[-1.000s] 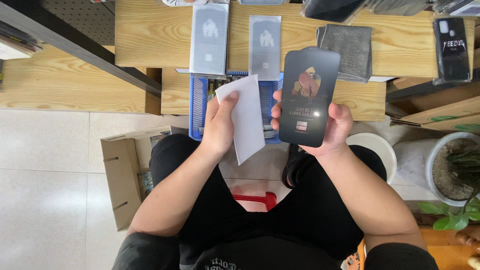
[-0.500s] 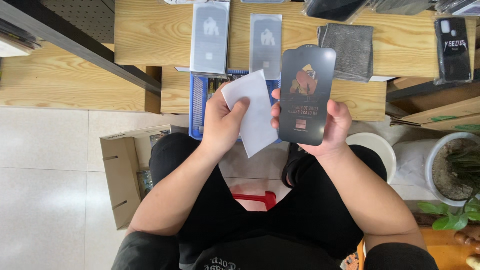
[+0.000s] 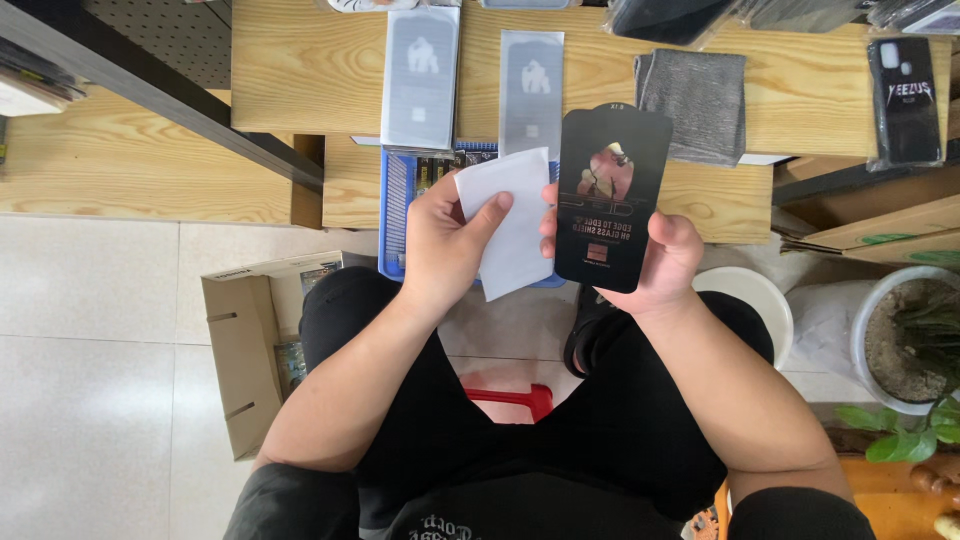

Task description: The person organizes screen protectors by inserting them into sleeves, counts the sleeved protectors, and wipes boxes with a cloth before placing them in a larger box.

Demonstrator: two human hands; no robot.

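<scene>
The tall black cardboard packet (image 3: 612,195) in the right hand (image 3: 660,262) has a matt face with a slightly glossy printed picture. The white rectangular sleeve (image 3: 512,228) pinched by the left hand (image 3: 445,245) looks like thin, smooth, matt paper. Two grey flat packets (image 3: 420,78) at the back of the pale wooden tabletop (image 3: 300,70) are wrapped in shiny clear plastic. The grey folded cloth (image 3: 692,105) near the tabletop's right edge looks soft and rough-woven. The blue basket (image 3: 392,215) at the front edge is slatted plastic.
</scene>
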